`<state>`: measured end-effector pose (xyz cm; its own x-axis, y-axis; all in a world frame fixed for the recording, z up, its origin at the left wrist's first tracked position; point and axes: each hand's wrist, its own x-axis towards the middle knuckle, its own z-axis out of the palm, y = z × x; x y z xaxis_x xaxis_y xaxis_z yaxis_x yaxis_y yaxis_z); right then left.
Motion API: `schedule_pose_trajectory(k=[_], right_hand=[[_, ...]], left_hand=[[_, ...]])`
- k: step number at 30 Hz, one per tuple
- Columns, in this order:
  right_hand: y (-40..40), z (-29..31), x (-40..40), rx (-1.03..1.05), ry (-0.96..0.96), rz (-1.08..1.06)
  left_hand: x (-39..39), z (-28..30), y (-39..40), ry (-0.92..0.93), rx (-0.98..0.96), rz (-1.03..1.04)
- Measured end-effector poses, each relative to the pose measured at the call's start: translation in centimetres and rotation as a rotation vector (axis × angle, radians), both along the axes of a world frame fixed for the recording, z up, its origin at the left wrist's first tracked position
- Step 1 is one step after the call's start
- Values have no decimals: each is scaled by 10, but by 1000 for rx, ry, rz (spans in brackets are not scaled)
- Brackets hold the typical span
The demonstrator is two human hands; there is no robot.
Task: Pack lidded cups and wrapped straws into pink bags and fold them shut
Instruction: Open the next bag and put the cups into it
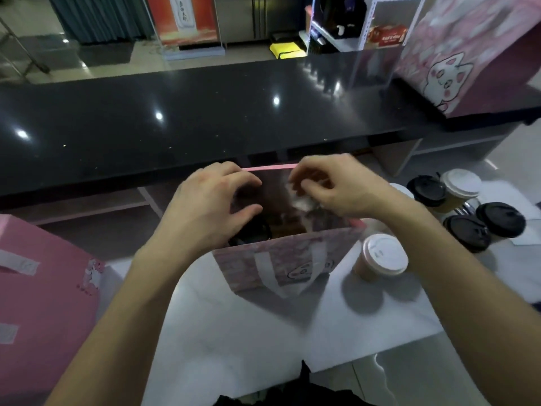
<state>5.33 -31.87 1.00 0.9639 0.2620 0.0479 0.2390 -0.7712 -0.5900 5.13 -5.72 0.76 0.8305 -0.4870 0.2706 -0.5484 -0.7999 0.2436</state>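
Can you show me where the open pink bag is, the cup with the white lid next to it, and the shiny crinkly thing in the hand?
Open pink paper bag (243, 269): head view, front wall.
White-lidded brown paper cup (385, 254): head view, lid top.
Clear crinkly wrapper (301, 202): head view, part showing below the right hand's (341, 190) fingers.

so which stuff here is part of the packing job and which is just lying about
Part of the job:
open pink bag, both hands over its mouth
left hand
right hand, pinching a clear wrapper, likely straws
white-lid cup beside the bag
lidded cups at far right
pink bag at left

Just lying about:
black counter
cat-print box
yellow item on the floor
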Motion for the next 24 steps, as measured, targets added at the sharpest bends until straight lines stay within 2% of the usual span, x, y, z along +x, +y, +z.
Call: schedule_pose_trajectory(k=[2, 4, 6, 10, 12, 14, 17, 21, 24], right_hand=[[-29, -5, -19, 118, -107, -201], [-55, -19, -33, 57, -117, -362], [-78, -41, -45, -122, 8, -416], [-97, -84, -69, -438, 428, -340], [-98, -101, -73, -528, 463, -327], [-98, -104, -72, -540, 431, -325], [-99, -69, -68, -483, 330, -356], [-98, 13, -56, -324, -20, -376], [-74, 66, -47, -166, -281, -308]], left_hand=[[6, 5, -25, 73, 43, -88], [13, 4, -51, 116, 159, -172], [19, 0, -73, 129, 286, -221], [27, -8, -98, 158, 427, -226], [28, -9, -103, 177, 450, -217], [29, -9, -103, 184, 458, -213], [28, -7, -93, 206, 448, -191], [25, 1, -70, 240, 403, -145], [22, 5, -49, 234, 349, -96]])
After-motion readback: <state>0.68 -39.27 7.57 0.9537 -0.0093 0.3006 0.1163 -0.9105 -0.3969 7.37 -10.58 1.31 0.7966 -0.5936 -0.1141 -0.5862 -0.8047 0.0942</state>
